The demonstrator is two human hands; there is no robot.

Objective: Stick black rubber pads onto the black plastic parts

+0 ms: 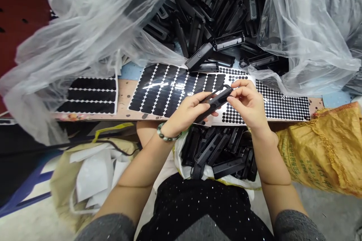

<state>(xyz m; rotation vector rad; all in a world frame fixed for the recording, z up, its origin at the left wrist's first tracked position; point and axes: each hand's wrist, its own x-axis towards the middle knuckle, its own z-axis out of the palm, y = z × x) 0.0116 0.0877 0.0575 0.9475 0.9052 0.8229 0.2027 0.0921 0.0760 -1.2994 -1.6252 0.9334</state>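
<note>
1. Held a long black ribbed plastic part (pixel 215 101) in the left hand (pixel 189 112), grip closed round its lower end, above the counter (pixel 124 94).
2. Pinched its upper end with the right hand (pixel 246 101), fingertips closed, perhaps on a small pad.
3. Lay beneath: glossy sheet of black oval pads (pixel 169 89).

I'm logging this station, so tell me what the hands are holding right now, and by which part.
Both hands hold one black plastic part. The left hand grips its lower end from beneath; the right hand pinches its upper end with the fingertips.
</note>
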